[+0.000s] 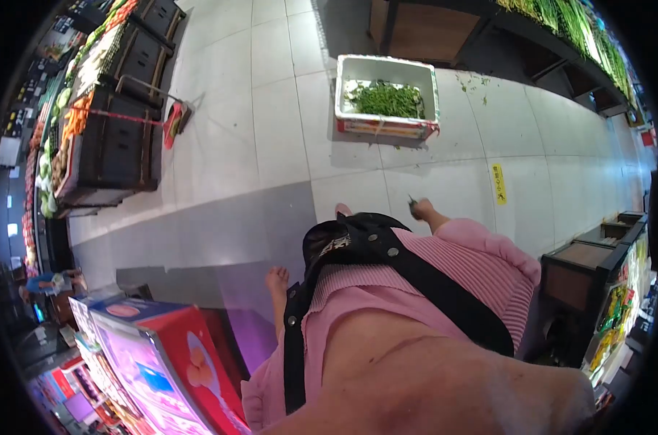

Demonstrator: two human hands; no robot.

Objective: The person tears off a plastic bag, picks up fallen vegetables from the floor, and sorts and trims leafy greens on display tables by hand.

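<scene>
A person in pink and a black apron (327,239) is standing on the tiled floor (274,134). The right hand (422,209) is gripping a small dark object (414,206), too small to make out. The left hand (277,278) is hanging lower; I can't tell whether its grip is open or closed. Ahead, a white box (398,70) is sitting on the floor, holding leafy greens (388,101).
</scene>
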